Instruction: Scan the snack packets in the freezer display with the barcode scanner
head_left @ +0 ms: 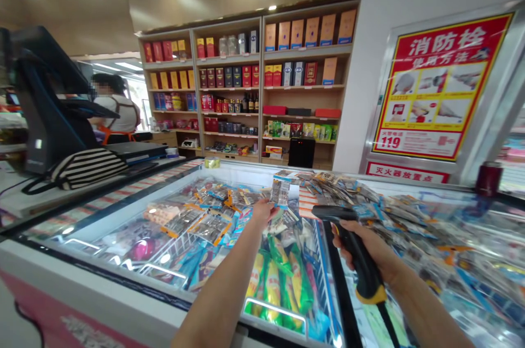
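My left hand (266, 211) reaches over the glass top of a chest freezer (123, 277) and pinches a small clear snack packet (280, 191) with blue edging. In my right hand (379, 252) is a black and yellow barcode scanner (361, 266), its head pointing left toward the packet. The scanner's cable runs down to the bottom edge. Between the hands lies a sheet with orange stripes (307, 203). A heap of similar small packets (394, 214) spreads over the glass to the right, and more packets (209, 226) lie on the left.
Under the glass are green and yellow ice-cream packs (273, 279) in wire baskets. A checkout terminal (53, 102) and a striped pouch (88, 168) stand at left. A co-worker (117, 110) is behind them. Shelves of boxes (301, 33) line the back; a dark red cup (489, 178) stands right.
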Motion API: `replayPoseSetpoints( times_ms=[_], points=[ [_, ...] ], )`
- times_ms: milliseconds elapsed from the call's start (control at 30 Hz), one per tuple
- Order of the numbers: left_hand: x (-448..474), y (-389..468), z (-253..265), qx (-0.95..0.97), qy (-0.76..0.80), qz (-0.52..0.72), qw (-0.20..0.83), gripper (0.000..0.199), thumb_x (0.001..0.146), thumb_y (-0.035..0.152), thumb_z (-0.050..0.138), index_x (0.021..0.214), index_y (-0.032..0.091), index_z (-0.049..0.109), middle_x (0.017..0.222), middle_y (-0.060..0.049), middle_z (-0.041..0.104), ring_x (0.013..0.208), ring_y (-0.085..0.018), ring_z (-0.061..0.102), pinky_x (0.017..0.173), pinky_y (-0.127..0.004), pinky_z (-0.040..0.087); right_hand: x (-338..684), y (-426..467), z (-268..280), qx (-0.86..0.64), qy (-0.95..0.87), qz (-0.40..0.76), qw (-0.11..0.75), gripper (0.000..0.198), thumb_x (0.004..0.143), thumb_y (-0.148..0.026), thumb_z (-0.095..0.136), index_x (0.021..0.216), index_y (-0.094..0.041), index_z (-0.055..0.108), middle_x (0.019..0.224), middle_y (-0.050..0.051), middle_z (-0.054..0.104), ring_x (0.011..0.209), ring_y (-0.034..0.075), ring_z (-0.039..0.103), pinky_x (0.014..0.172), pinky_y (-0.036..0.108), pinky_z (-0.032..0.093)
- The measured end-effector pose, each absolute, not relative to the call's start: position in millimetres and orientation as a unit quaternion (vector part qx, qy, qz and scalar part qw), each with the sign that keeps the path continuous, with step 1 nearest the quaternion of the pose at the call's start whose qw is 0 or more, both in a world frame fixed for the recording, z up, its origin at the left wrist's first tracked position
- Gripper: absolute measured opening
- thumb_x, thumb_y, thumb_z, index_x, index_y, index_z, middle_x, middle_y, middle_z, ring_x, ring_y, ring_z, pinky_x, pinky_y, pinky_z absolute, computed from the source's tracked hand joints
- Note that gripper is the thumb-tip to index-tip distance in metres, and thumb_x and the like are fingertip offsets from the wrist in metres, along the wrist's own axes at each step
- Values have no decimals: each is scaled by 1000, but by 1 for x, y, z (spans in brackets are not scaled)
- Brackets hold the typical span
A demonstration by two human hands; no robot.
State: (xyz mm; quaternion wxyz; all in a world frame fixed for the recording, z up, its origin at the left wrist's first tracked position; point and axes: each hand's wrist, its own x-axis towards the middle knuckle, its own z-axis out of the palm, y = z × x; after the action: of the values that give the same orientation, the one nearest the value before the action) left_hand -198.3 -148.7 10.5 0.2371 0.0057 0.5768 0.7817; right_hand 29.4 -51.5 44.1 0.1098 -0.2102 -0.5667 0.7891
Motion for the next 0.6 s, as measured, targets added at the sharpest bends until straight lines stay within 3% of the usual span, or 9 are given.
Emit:
replayPoseSetpoints(
  times_ms=[367,600],
  points=[
    [-200,-150,8,19,573,784,238,33,72,0,46,102,12,44,55,5,49,48,-7,55,58,-21,49,30,-54,47,-191,-548,808,103,21,75,-34,46,74,-14,53,55,2,58,35,8,48,32,20,41],
    [-204,-149,5,33,574,784,234,25,72,1,46,94,13,46,54,4,51,47,-7,55,57,-21,49,28,-56,46,-191,-541,814,94,22,75,-34,45,68,-14,51,53,1,56,34,8,47,31,20,40]
  ],
)
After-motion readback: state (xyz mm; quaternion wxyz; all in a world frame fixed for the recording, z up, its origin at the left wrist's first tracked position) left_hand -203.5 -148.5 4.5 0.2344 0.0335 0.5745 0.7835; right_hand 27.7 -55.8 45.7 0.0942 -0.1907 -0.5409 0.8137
